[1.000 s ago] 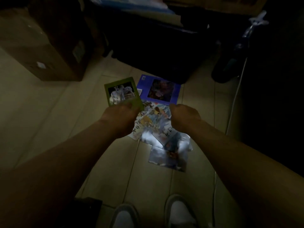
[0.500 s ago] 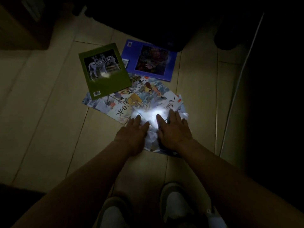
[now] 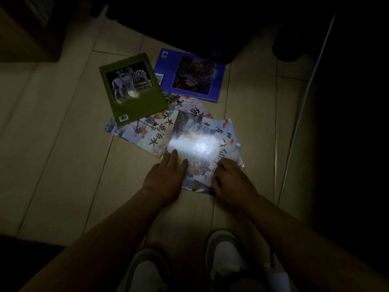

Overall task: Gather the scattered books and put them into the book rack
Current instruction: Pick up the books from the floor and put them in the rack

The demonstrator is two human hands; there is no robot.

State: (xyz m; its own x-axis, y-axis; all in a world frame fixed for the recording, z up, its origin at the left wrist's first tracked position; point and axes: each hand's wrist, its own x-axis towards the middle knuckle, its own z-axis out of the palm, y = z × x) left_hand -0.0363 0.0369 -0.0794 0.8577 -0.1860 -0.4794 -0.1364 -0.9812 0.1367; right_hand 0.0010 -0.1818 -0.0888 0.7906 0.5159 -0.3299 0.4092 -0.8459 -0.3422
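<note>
Several thin picture books lie scattered on the tiled floor in dim light. A green zebra book (image 3: 132,89) lies at the upper left, a blue book (image 3: 191,75) beside it. Below them overlap illustrated books with Chinese characters; the nearest glossy book (image 3: 202,148) reflects a bright light spot. My left hand (image 3: 166,175) rests with straight fingers on that book's near left edge. My right hand (image 3: 231,180) has its fingers curled at the book's near right edge, pinching it. The book rack is not in view.
A cardboard box (image 3: 27,39) stands at the upper left. Dark furniture (image 3: 189,22) fills the top, and a white cable (image 3: 303,114) runs down the floor at the right. My two shoes (image 3: 223,256) are at the bottom.
Both hands moved apart from the book's middle to its near edges. The right fingers went from flat to curled at the edge, and the top book has shifted slightly.
</note>
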